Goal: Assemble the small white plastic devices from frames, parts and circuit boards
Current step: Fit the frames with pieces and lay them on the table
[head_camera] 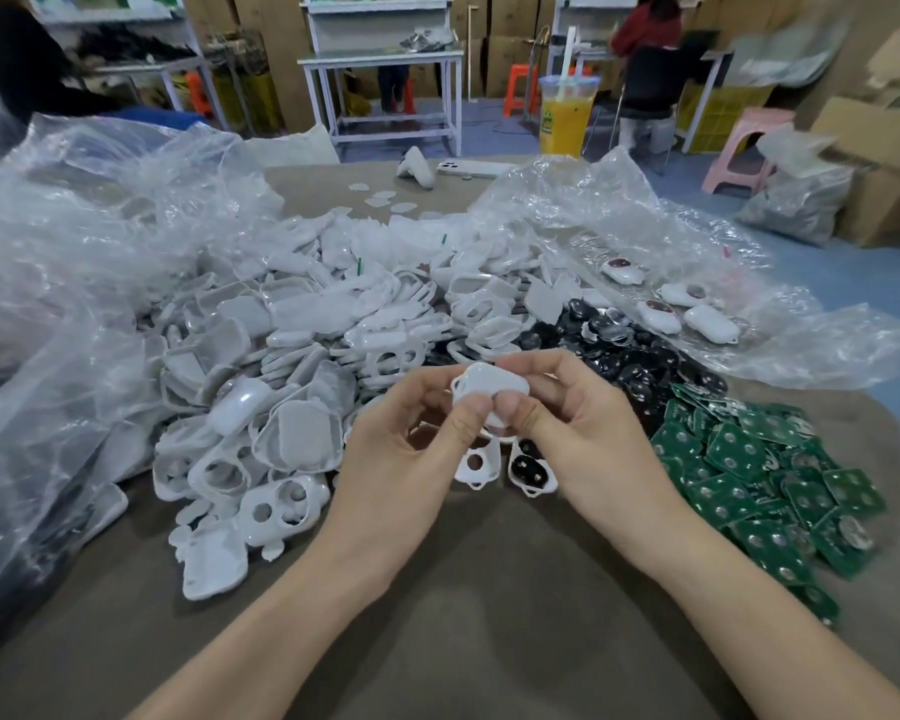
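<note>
- Above the middle of the brown table [463, 605], just in front of the heaps, both hands meet around one small white casing [489, 388].
- The left hand [411, 439] pinches the casing's left side, with the thumb on the near face and the fingers curled behind it.
- The right hand [572, 428] pinches the right side in the same way, its thumb tip just beside the left thumb.
- The casing is held off the table, tilted, with a small loop showing at its upper left corner.
- Directly below the hands two pieces lie side by side on the table: a white frame with a round hole [475, 464] and a white frame with a black insert [532, 472].
- A big heap of white frames and covers [292, 356] spreads to the left of the hands and behind them.
- A pile of black round parts [619, 350] sits behind the right hand, between the white heap and the green circuit boards [759, 470].
- The boards overlap one another in a loose pile to the right of the right hand.
- Farther back on the right, a few closed white devices [702, 322] rest on a clear plastic sheet [827, 345].
- Crumpled clear plastic bags [74, 252] fill the left side of the table.
- At the far edge stands a cup of orange drink [566, 116] with a straw.
</note>
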Demonstrator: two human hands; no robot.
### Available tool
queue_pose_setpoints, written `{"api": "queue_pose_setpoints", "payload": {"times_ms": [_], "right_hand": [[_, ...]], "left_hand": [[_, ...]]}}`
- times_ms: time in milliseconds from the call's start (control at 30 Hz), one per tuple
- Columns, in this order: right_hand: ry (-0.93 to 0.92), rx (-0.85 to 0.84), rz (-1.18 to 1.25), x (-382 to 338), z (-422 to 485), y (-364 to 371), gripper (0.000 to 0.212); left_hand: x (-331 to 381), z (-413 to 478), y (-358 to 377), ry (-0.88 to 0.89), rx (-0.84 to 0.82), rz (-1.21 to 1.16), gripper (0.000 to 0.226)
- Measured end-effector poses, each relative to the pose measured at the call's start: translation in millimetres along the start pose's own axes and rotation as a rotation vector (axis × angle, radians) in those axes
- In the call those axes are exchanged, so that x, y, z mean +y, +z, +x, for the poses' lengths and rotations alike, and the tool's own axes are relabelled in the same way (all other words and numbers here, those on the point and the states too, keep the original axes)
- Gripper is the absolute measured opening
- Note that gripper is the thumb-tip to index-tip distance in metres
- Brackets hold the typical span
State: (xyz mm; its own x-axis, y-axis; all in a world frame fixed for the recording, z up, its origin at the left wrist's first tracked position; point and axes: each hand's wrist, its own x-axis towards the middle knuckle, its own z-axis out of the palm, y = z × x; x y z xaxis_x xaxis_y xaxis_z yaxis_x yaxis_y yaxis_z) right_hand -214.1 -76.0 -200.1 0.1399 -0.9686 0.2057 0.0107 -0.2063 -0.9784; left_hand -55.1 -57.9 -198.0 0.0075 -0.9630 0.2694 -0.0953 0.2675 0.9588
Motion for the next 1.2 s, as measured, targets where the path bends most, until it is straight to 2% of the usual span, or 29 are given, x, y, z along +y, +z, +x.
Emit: {"api": "queue_pose_setpoints", "payload": {"times_ms": [67, 267, 433, 633, 767, 867, 967, 1033, 1133, 1200], "right_hand": [[0.021, 0.007, 0.053, 1.8, -0.6, 0.3, 0.016], [0.024, 0.026, 0.099, 0.3, -1.6, 0.3, 0.015], [-0.033, 0.068, -0.043, -0.5, -6.1, 1.2, 0.019], [-0.083, 0.115, -0.211, -2.9, -12.5, 4.5, 0.019], [-0.148, 0.140, -0.221, 0.1, -14.3, 9.2, 0.028], [-0.169, 0.143, -0.253, 3.0, -13.2, 15.8, 0.026], [-0.162, 0.141, -0.292, 5.4, -12.7, 18.4, 0.022], [-0.152, 0.114, -0.261, 4.9, -10.5, 16.7, 0.017], [-0.059, 0.084, -0.072, 3.8, -6.8, 11.7, 0.015], [0.003, 0.053, 0.023, 3.8, -5.5, 9.5, 0.013]], "left_hand": [[-1.3, -1.0, -0.1, 0.007, 0.000, 0.020, 0.001], [-2.9, -2.1, -2.5, 0.002, -0.027, 0.015, 0.005], [-6.2, -1.6, -1.9, -0.012, -0.022, 0.078, 0.008], [-1.7, -3.6, -1.9, 0.050, -0.068, 0.086, 0.009], [-0.8, -6.3, 2.6, 0.101, 0.024, 0.155, 0.006], [-0.5, -7.0, 3.3, 0.148, 0.129, 0.235, 0.012], [-0.8, -6.1, 3.0, 0.129, 0.152, 0.245, 0.012], [-0.5, -4.8, 2.3, 0.090, 0.160, 0.171, 0.013], [1.2, -1.7, 1.6, 0.022, 0.101, 0.037, 0.005], [1.0, -0.9, 0.8, 0.001, 0.082, 0.029, 0.012]]}}
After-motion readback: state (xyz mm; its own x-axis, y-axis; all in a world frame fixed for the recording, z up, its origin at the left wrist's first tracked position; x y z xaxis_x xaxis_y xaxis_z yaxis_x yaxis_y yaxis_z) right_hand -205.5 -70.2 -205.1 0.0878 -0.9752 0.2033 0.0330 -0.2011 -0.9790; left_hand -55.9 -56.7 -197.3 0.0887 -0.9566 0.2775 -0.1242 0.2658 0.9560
